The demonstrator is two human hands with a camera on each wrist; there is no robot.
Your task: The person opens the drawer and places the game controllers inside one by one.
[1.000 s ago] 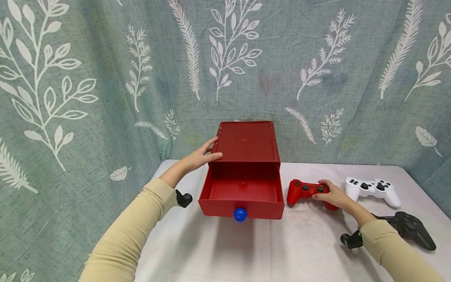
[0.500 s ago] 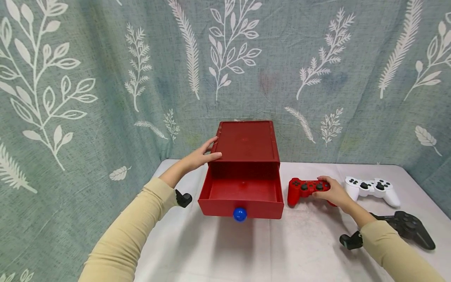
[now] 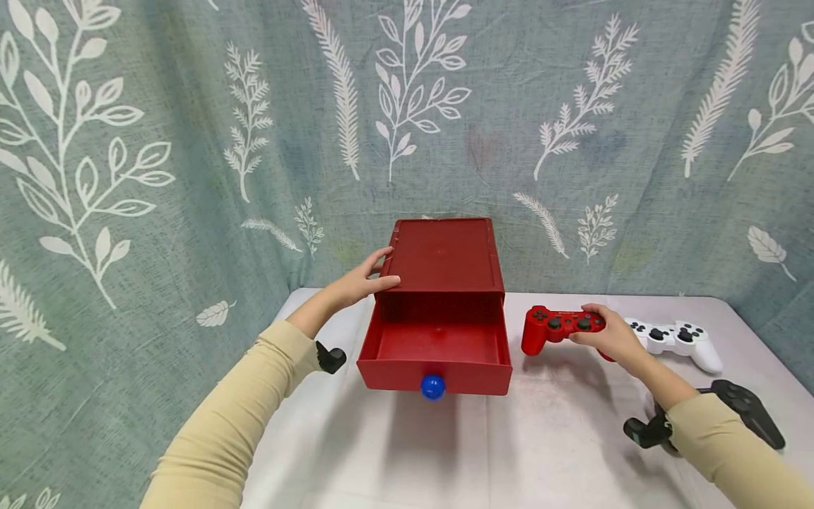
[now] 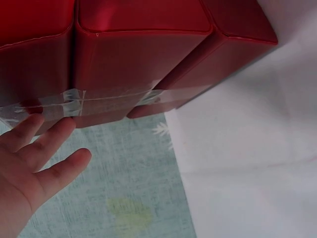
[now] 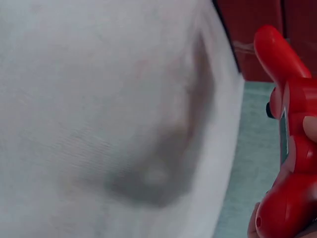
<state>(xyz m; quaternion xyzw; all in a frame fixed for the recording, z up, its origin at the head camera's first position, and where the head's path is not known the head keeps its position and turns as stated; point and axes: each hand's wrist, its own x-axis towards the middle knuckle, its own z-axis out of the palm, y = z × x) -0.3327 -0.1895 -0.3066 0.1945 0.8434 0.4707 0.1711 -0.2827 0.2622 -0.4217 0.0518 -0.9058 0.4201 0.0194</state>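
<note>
Grey-green cloth backdrop (image 3: 490,148) printed with white leaves is hung behind a white-covered table (image 3: 318,452). Left hand (image 3: 352,288), fingers spread, is laid against the left edge of a dark-red plastic cabinet (image 3: 445,258); its red drawer (image 3: 407,343), fronted by a round blue knob (image 3: 433,387), is pulled out. Right of it, a glossy red gamepad (image 3: 566,325) is held above the table, right end pinched between thumb and fingers of the right hand (image 3: 613,339). Farther right, a white gamepad (image 3: 670,347) is seen, then a black gamepad (image 3: 747,406), part-covered by the beige sleeve (image 3: 725,442).
</note>
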